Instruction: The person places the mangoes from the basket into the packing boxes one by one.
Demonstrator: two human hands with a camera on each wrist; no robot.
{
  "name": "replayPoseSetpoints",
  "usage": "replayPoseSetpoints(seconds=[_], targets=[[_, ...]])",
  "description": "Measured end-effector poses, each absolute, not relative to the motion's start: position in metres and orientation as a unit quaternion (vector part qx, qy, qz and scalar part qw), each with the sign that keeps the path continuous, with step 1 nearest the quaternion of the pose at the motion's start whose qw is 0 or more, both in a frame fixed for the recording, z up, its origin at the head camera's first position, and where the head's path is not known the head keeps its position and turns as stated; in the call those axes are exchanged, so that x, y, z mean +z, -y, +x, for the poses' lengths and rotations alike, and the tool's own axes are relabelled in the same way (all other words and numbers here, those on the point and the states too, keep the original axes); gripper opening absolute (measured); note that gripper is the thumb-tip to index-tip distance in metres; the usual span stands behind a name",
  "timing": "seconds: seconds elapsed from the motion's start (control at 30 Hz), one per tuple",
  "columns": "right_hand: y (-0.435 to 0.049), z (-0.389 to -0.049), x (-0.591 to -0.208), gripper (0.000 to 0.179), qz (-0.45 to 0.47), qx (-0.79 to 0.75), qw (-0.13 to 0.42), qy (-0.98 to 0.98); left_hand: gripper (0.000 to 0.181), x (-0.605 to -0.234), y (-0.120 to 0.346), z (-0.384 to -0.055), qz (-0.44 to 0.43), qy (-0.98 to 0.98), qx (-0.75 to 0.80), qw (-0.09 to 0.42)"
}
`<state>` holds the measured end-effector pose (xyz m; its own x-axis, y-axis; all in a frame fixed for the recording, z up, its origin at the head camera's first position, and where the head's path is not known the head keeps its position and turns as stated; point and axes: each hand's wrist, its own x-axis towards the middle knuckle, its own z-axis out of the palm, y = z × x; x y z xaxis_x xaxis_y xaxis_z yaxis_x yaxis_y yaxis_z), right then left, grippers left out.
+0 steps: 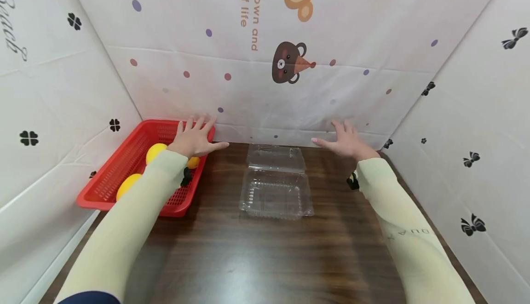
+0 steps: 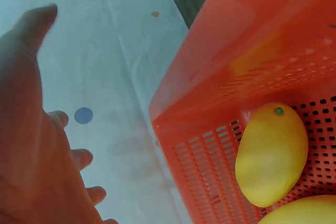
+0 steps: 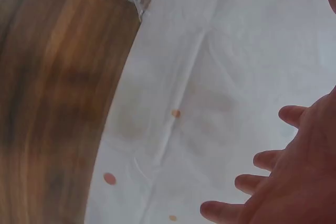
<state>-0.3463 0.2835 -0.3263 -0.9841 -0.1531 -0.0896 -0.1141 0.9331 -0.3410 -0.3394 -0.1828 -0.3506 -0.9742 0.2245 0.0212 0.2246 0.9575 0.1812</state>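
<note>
Fingers spread, my left hand (image 1: 193, 141) hovers above the right side of a red plastic basket (image 1: 98, 198) and holds nothing. Inside the basket lie yellow mangoes; one mango (image 2: 271, 156) shows whole in the left wrist view, with part of another mango (image 2: 307, 212) below it. My forearm hides some of the basket in the head view. My right hand (image 1: 347, 142) is raised near the back wall, its fingers spread and nothing in them. Between the hands, a clear plastic clamshell box (image 1: 276, 193) lies on the table with its lid (image 1: 276, 158) folded back toward the wall.
The dark wooden table (image 1: 240, 258) runs up to a back wall (image 1: 248, 97) covered with printed white cloth. White cloth walls also stand at the left (image 1: 49, 106) and the right (image 1: 468, 124). The basket is close to the left wall.
</note>
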Motion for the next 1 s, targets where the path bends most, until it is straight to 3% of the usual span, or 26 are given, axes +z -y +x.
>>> replayPoseSetpoints(seconds=[0.43,0.63,1.0], targets=[[-0.268,-0.323,-0.367,0.116,-0.087,-0.222,0.066,-0.969,0.104,-0.35,0.202,-0.34,-0.106,0.984,-0.14,-0.038],[-0.257,-0.31,-0.385,0.117,-0.053,-0.272,0.106,-0.955,0.108,-0.352,0.216,-0.343,-0.114,0.979,-0.161,-0.047],[-0.251,-0.292,-0.421,0.098,-0.016,-0.396,0.151,-0.906,0.104,-0.35,0.231,-0.339,-0.085,0.968,-0.217,-0.097]])
